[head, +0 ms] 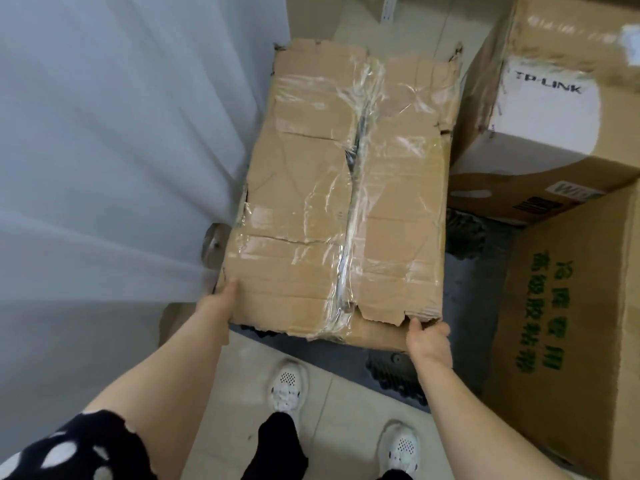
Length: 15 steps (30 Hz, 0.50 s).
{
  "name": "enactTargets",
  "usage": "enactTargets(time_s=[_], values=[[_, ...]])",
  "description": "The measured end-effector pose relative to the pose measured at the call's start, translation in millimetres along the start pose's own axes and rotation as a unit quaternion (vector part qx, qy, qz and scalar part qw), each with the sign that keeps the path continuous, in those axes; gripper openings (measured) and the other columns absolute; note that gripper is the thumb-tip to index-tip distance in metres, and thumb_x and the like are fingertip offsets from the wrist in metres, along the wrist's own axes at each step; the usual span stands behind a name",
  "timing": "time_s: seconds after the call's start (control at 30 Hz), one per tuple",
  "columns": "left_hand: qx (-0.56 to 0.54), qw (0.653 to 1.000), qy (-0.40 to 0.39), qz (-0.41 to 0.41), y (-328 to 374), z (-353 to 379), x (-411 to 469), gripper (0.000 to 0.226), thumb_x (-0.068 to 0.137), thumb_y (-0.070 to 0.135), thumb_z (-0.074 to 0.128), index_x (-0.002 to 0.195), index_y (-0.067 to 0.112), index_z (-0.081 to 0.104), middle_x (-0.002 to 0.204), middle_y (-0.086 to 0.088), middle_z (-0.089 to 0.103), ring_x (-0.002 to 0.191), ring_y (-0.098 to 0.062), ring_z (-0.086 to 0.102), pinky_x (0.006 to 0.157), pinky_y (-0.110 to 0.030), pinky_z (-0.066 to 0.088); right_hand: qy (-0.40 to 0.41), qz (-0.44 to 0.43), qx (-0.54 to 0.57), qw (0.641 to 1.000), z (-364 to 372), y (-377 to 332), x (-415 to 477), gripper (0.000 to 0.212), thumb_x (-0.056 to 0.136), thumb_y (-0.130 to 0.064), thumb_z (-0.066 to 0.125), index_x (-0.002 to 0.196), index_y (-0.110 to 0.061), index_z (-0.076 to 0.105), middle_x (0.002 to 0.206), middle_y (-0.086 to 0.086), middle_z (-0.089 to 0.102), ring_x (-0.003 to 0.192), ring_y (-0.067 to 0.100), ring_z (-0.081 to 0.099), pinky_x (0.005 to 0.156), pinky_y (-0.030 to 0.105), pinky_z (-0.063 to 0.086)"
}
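- Cardboard box [343,188], head view: worn, with its top flaps sealed by crinkled clear tape [349,237] along the centre seam and its near edge torn and ragged. It lies in front of the person, between a white curtain [121,150] on the left and two cartons on the right, with its near end over a dark mat [485,306]. Whether its bottom is clear of the floor cannot be told.
- Left hand [221,303]: grips the near-left corner, thumb on the top face. The fingers are out of sight round the side.
- Right hand [427,341]: grips the near-right corner, thumb over the torn top edge. The fingers are hidden below or behind the wall.
- Surroundings: the TP-LINK carton [554,109] stands just beside the far right side, and the green-printed carton [571,323] is near the right hand. The curtain touches the box's left side and partly hides a round metal fitting [211,244]. Both shoes [287,389] stand on the tiled floor [242,393], close to the mat's edge.
- Judgement on the step in hand: the box is being lifted or drawn by its near end.
- Recommendation: seat the fingers under the bottom panel, not on the ragged flap, because the weakened board and loose tape could tear under load.
- Recommendation: load both corners evenly and keep the box level.
- Recommendation: move it straight toward the feet, which avoids snagging the curtain or scraping either carton.
- Risk noted: the mat edge by the feet is a trip point when stepping back.
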<state>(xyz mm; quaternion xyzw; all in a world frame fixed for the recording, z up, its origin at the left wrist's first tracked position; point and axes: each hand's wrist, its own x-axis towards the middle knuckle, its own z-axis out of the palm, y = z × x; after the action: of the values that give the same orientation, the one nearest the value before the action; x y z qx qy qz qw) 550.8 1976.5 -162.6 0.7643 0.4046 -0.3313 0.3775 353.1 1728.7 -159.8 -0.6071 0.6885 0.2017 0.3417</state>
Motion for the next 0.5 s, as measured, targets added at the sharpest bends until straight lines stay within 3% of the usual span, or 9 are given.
enactTargets(time_s=[0.03, 0.1, 0.17, 0.2, 0.27, 0.33, 0.5], values=[[-0.022, 1.000, -0.015, -0.016, 1.1, -1.0, 4.4, 0.091, 0.081, 0.060, 0.062, 0.150, 0.019, 0.021, 0.152, -0.014, 0.030, 0.132, -0.043, 0.037, 0.094, -0.063, 0.039, 0.009, 0.013, 0.005, 1.000, 3.1, -2.1, 0.0, 0.049, 0.100, -0.030, 0.041, 0.137, -0.001, 0.029, 0.135, 0.026, 0.045, 0.117, 0.042, 0.050, 0.093, 0.044, 0.045], [-0.083, 0.994, -0.052, -0.046, 3.6, -3.4, 17.7, 0.105, 0.062, 0.073, 0.067, 0.144, 0.015, 0.033, 0.144, -0.011, 0.042, 0.124, -0.037, 0.046, 0.090, -0.052, 0.047, 0.017, 0.035, 0.023, 0.999, 7.0, -6.6, 2.8, 0.045, 0.098, -0.023, 0.043, 0.135, 0.000, 0.031, 0.131, 0.028, 0.047, 0.112, 0.044, 0.052, 0.092, 0.052, 0.048], [-0.101, 0.992, -0.062, -0.044, 8.7, -4.6, 28.6, 0.091, 0.068, 0.065, 0.071, 0.134, 0.008, 0.043, 0.130, -0.008, 0.053, 0.110, -0.033, 0.055, 0.075, -0.041, 0.051, 0.025, 0.035, 0.020, 0.999, 9.2, -7.8, 8.0, 0.042, 0.095, -0.016, 0.047, 0.131, 0.001, 0.034, 0.127, 0.029, 0.050, 0.110, 0.046, 0.054, 0.089, 0.053, 0.049], [-0.103, 0.993, -0.047, -0.029, 12.0, -3.6, 36.4, 0.084, 0.071, 0.058, 0.073, 0.131, 0.005, 0.046, 0.127, -0.009, 0.055, 0.107, -0.034, 0.057, 0.075, -0.041, 0.052, 0.030, 0.023, 0.011, 0.999, 9.2, -8.9, 8.9, 0.039, 0.094, -0.015, 0.049, 0.127, 0.002, 0.036, 0.124, 0.029, 0.052, 0.108, 0.045, 0.055, 0.088, 0.050, 0.050], [-0.100, 0.995, -0.023, 0.009, 27.7, -0.5, 39.8, 0.079, 0.071, 0.050, 0.077, 0.127, 0.001, 0.049, 0.124, -0.010, 0.057, 0.109, -0.036, 0.058, 0.089, -0.046, 0.052, 0.036, -0.004, -0.003, 0.999, 7.9, -15.8, 10.8, 0.036, 0.094, -0.014, 0.051, 0.123, 0.005, 0.040, 0.122, 0.029, 0.054, 0.109, 0.043, 0.055, 0.083, 0.039, 0.046], [-0.101, 0.994, -0.017, 0.041, 49.0, 6.5, 43.5, 0.080, 0.070, 0.045, 0.080, 0.126, -0.002, 0.050, 0.126, -0.014, 0.058, 0.110, -0.035, 0.059, 0.096, -0.048, 0.049, 0.043, -0.026, 0.002, 0.999, 2.0, -32.6, 13.8, 0.035, 0.095, -0.012, 0.050, 0.124, 0.006, 0.042, 0.123, 0.030, 0.054, 0.113, 0.042, 0.053, 0.084, 0.039, 0.042], [-0.056, 0.988, 0.004, 0.144, 104.3, 38.1, 40.0, 0.066, 0.080, 0.035, 0.075, 0.127, -0.006, 0.053, 0.124, -0.018, 0.060, 0.109, -0.033, 0.059, 0.098, -0.043, 0.048, 0.081, -0.052, 0.040, 0.995, -14.0, -77.1, 48.7, 0.031, 0.093, -0.006, 0.051, 0.121, 0.006, 0.050, 0.119, 0.027, 0.057, 0.111, 0.042, 0.055, 0.084, 0.042, 0.044]])
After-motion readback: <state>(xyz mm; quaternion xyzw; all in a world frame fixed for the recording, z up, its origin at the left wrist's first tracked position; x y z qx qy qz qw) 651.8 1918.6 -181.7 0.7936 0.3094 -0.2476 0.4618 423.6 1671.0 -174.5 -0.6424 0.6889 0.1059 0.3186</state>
